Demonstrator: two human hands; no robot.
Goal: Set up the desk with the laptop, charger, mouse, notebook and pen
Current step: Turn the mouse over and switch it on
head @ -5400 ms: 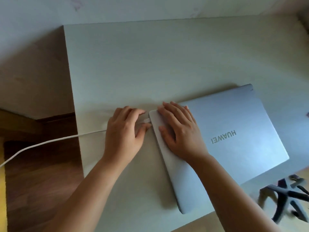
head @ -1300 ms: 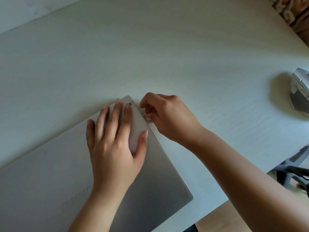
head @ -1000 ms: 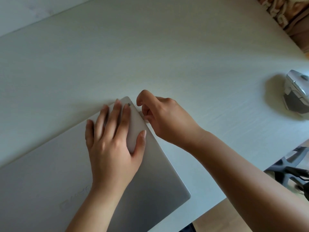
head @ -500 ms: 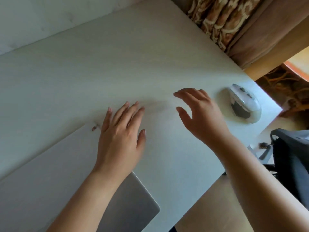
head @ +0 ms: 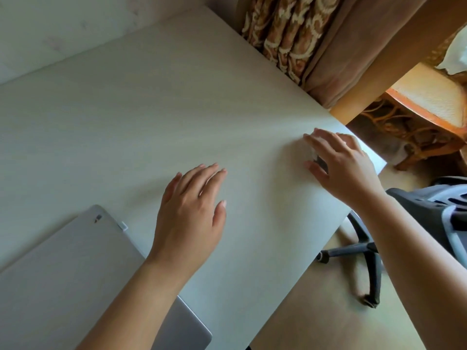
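Head cam: R hand [head: 346, 168] curls over mouse [head: 312, 154] at desk [head: 151, 117] edge; L hand [head: 192, 208] flat, empty. Next: drag mouse beside closed laptop [head: 63, 274].

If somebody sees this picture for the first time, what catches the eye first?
First, the two hands over the pale desk: the right hand covers the mouse near the desk's right corner, the left hand hovers open mid-desk. Then the closed laptop at lower left, a small plug at its edge.
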